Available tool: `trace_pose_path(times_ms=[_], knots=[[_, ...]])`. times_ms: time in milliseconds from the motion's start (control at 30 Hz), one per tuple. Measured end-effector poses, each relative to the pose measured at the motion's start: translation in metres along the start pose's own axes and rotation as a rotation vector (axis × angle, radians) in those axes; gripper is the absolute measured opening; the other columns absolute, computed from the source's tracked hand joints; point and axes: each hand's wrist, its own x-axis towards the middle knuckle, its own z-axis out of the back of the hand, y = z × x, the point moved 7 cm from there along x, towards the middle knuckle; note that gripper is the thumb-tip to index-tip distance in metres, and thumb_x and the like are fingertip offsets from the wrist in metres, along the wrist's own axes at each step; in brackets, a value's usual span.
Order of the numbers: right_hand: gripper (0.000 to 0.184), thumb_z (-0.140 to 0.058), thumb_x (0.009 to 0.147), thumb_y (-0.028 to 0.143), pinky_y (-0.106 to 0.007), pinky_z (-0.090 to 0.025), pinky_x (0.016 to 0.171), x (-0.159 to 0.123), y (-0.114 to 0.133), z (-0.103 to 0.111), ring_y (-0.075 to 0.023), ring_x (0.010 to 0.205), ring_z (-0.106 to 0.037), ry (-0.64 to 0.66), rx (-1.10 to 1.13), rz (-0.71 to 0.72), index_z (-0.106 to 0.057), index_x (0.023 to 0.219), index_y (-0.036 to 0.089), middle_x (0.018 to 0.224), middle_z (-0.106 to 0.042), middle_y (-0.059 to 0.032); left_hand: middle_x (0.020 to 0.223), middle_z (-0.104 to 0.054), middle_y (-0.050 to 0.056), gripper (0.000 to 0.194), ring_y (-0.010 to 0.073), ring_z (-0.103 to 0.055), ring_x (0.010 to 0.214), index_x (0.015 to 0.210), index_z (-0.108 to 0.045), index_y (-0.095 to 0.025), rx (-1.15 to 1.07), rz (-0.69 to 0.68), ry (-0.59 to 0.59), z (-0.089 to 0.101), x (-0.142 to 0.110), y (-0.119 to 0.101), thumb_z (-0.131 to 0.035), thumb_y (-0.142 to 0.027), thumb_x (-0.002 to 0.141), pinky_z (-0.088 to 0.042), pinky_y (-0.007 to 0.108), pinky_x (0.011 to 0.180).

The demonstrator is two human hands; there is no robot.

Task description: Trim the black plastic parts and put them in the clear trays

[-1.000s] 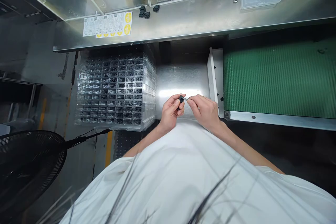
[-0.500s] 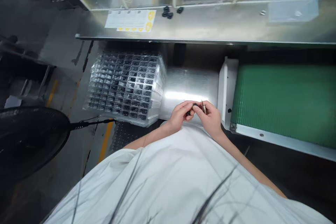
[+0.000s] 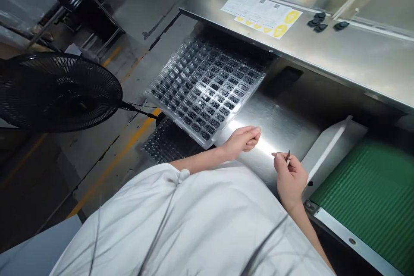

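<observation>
My left hand (image 3: 242,141) is closed, fingers curled together above the steel surface (image 3: 273,116). Whatever it may hold is hidden inside the fingers. To its right, my right hand (image 3: 291,177) is closed around a small knife (image 3: 288,158), its dark pointed tip sticking up between thumb and fingers. The two hands are apart. Beyond my left hand lies a stack of transparent plastic trays (image 3: 235,111), its pockets filled with small black parts.
A steel shelf (image 3: 323,56) runs across the back, bearing printed sheets (image 3: 258,15) and several black pieces (image 3: 318,21). At right, a white guide plate (image 3: 330,142) borders a green conveyor belt (image 3: 371,181). A black fan (image 3: 61,90) stands left. More trays (image 3: 164,144) sit lower down.
My hands were together over a small black part; now they have separated, left hand towards the trays. The black part no longer shows. The view has turned left.
</observation>
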Motion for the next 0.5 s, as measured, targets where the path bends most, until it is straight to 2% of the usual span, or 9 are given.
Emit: trace_pose_path(times_ms=[100,200,300,400,500], knots=[[0.035,-0.066,0.09,0.055,-0.031,-0.037,0.058,0.001,0.005,-0.014,-0.0169,0.063,-0.05,0.068,-0.084,0.009,-0.075,0.089,0.021,0.069,-0.057,0.0002,0.06,-0.035,-0.004,0.041,0.0082,-0.029,0.053,0.077,-0.054,-0.02,0.201,-0.191,-0.103,0.041,0.001,-0.052,-0.059,-0.05,0.105,-0.022,0.027,0.054],[0.032,-0.064,0.091,0.052,-0.032,-0.039,0.057,0.0,0.013,-0.033,-0.0171,0.059,-0.05,0.138,-0.177,0.057,-0.075,0.087,0.023,0.068,-0.061,0.0001,0.067,-0.046,-0.002,0.032,0.0125,-0.043,0.066,0.082,-0.059,-0.019,0.647,-0.426,-0.3,0.09,0.0,-0.118,-0.059,-0.041,0.105,-0.033,0.029,0.065],[0.027,-0.064,0.092,0.048,-0.032,-0.043,0.057,-0.001,0.024,-0.054,-0.0172,0.056,-0.053,0.217,-0.231,0.151,-0.075,0.087,0.024,0.07,-0.067,-0.0007,0.083,-0.058,0.002,0.026,0.0165,-0.052,0.079,0.082,-0.058,-0.02,1.084,-0.471,-0.472,0.134,0.009,-0.169,-0.059,-0.034,0.104,-0.037,0.031,0.075],[0.023,-0.062,0.096,0.041,-0.033,-0.048,0.061,-0.005,0.037,-0.073,-0.0186,0.061,-0.061,0.299,-0.3,0.291,-0.075,0.089,0.024,0.079,-0.075,-0.0031,0.101,-0.064,0.006,0.014,0.0207,-0.058,0.087,0.09,-0.062,-0.02,1.397,-0.401,-0.54,0.169,0.031,-0.193,-0.06,-0.026,0.102,-0.039,0.034,0.081],[0.022,-0.058,0.098,0.036,-0.033,-0.05,0.062,-0.011,0.042,-0.086,-0.0196,0.065,-0.067,0.357,-0.344,0.406,-0.075,0.092,0.024,0.083,-0.077,-0.0035,0.112,-0.064,0.01,0.009,0.0251,-0.061,0.098,0.095,-0.066,-0.02,1.578,-0.338,-0.449,0.185,0.054,-0.191,-0.058,-0.018,0.099,-0.042,0.037,0.086]])
